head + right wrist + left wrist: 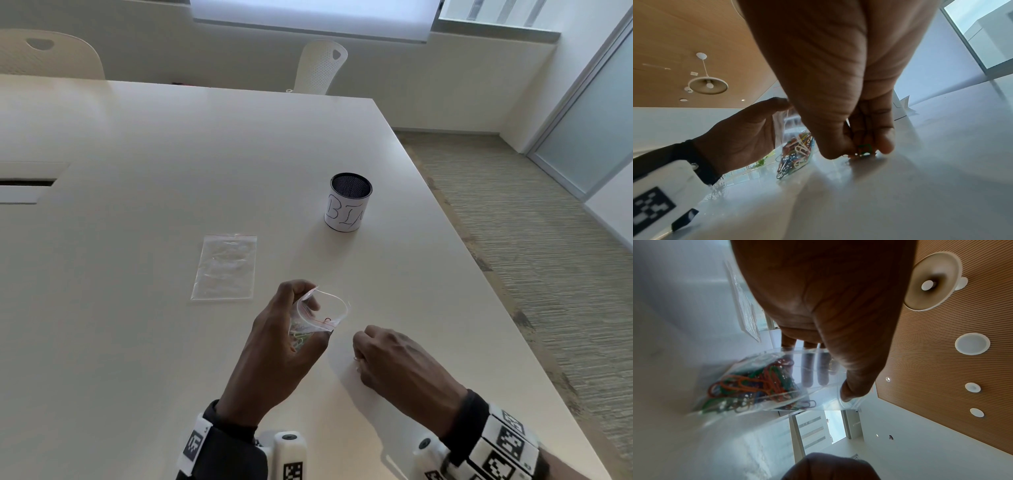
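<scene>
My left hand (291, 329) holds a small clear zip bag (317, 317) just above the table, its mouth open toward the right. Coloured paper clips (754, 386) fill the bag's lower end. In the left wrist view the thumb (855, 386) and fingers pinch the bag's open rim. My right hand (380, 356) rests on the table to the right of the bag, fingers curled down. In the right wrist view its thumb and fingertips pinch a few loose paper clips (864, 150), green and orange, against the tabletop.
A second clear zip bag (226, 267) lies flat on the white table (137, 240), left of and beyond my hands. A mesh cup (347, 202) with a paper label stands farther back right. The table's right edge drops to carpet. Chairs stand behind.
</scene>
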{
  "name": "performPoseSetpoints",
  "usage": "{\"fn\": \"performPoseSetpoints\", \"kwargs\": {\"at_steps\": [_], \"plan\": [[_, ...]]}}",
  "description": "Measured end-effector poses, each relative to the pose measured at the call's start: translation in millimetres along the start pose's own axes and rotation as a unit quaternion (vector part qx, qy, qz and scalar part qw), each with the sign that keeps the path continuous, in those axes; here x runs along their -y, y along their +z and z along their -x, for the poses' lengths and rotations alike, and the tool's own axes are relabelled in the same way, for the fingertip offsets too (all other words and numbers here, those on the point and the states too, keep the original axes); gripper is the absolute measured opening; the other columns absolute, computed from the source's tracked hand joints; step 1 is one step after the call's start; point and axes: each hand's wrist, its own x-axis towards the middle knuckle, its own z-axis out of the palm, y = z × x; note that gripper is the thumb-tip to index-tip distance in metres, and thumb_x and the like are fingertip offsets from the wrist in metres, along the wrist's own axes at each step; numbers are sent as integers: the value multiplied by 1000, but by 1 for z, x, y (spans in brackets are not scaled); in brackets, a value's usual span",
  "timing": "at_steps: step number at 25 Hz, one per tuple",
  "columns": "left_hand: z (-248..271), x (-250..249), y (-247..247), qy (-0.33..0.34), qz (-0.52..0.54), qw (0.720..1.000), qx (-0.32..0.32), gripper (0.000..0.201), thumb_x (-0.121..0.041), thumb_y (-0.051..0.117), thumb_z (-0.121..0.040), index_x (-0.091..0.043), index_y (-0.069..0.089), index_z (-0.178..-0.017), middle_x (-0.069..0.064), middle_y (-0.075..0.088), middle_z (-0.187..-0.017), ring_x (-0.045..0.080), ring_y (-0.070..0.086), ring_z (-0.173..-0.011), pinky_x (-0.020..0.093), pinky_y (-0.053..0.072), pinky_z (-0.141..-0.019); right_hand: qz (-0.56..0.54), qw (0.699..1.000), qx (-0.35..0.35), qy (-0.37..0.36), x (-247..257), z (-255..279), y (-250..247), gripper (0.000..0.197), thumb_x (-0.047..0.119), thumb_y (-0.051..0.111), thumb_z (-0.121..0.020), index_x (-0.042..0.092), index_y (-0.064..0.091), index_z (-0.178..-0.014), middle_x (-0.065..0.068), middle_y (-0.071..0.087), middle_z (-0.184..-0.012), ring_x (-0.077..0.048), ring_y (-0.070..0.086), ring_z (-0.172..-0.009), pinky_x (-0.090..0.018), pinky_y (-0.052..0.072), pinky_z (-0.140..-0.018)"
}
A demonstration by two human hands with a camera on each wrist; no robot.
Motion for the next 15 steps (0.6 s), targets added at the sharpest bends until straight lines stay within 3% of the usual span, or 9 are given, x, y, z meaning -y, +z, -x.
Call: {"fn": "performPoseSetpoints", "kwargs": {"at_steps": [4, 6, 8, 10, 12, 15], "plan": [[1, -1, 0, -3, 2, 1000, 2, 45, -16, 79, -88, -29, 54, -123, -13, 66, -108, 11, 68, -97, 15, 54, -74, -62, 998, -6, 15, -13, 0, -11, 4, 17, 60, -93, 18, 61, -90, 0, 65, -91, -21, 63, -80, -32, 49, -70], [1, -2, 0, -2, 1, 1000, 0, 45, -17, 79, -88, -30, 54, -123, -13, 66, -108, 11, 68, -97, 12, 53, -75, -149, 985, -77, 24, -17, 0, -27, 7, 15, 67, -91, 21, 66, -87, 7, 66, -82, -14, 63, -73, -31, 53, -69], [1, -1, -1, -5, -4, 1000, -2, 45, -18, 79, -88, -31, 54, -123, -14, 67, -108, 9, 68, -98, 10, 52, -75, -252, 949, -189, 22, -12, -2, -48, 12, 10, 73, -91, 21, 70, -85, 7, 70, -75, -8, 65, -68, -24, 56, -69], [0, -1, -1, -3, -10, 1000, -1, 46, -18, 80, -88, -31, 54, -123, -14, 67, -108, 8, 67, -99, 8, 51, -75, -332, 909, -250, 3, 1, -5, -68, 16, 4, 75, -91, 18, 72, -84, 6, 71, -73, -6, 66, -66, -16, 55, -70], [0, -2, -1, -1, -13, 1000, 2, 47, -16, 80, -87, -31, 53, -123, -15, 67, -108, 5, 67, -99, 6, 49, -74, -362, 900, -240, -30, 17, -11, -79, 15, 1, 75, -91, 15, 72, -85, 4, 73, -75, -8, 70, -69, -15, 56, -73], [0, -4, -1, -7, -4, 1000, 2, 46, -13, 80, -87, -30, 54, -121, -15, 68, -106, 5, 67, -95, 6, 48, -71, -310, 923, -219, -70, 28, -19, -77, 14, -1, 74, -90, 13, 75, -90, 6, 75, -83, -10, 74, -80, -15, 57, -78]]}}
